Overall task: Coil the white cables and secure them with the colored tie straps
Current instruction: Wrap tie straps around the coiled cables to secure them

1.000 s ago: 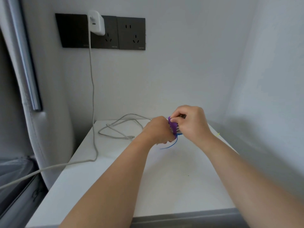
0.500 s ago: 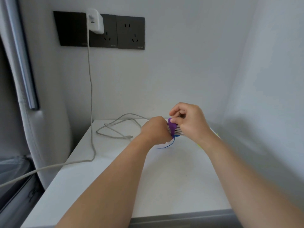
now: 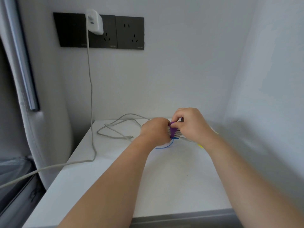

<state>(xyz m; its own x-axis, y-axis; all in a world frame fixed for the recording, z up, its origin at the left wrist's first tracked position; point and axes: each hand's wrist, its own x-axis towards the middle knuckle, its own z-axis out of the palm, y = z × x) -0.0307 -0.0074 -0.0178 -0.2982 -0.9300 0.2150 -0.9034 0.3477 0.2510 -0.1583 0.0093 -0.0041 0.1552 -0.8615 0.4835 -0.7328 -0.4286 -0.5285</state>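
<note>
Near the back of the table (image 3: 115, 178) the left hand (image 3: 155, 130) grips the coiled cable (image 3: 178, 134) while the right hand (image 3: 190, 124) pinches the purple strap (image 3: 172, 129) round it; if either hold slackens, the strap may slip and the loops spring apart.

The near half of the surface (image 3: 164, 186) lies open to its front edge, crossed only by the two forearms (image 3: 118, 178). A loose cable loop (image 3: 115, 127) blocks the back left corner, a charger cord (image 3: 91, 112) trails over the left edge, and the back wall (image 3: 181, 79) and side wall (image 3: 271, 96) close the back and right edges.
</note>
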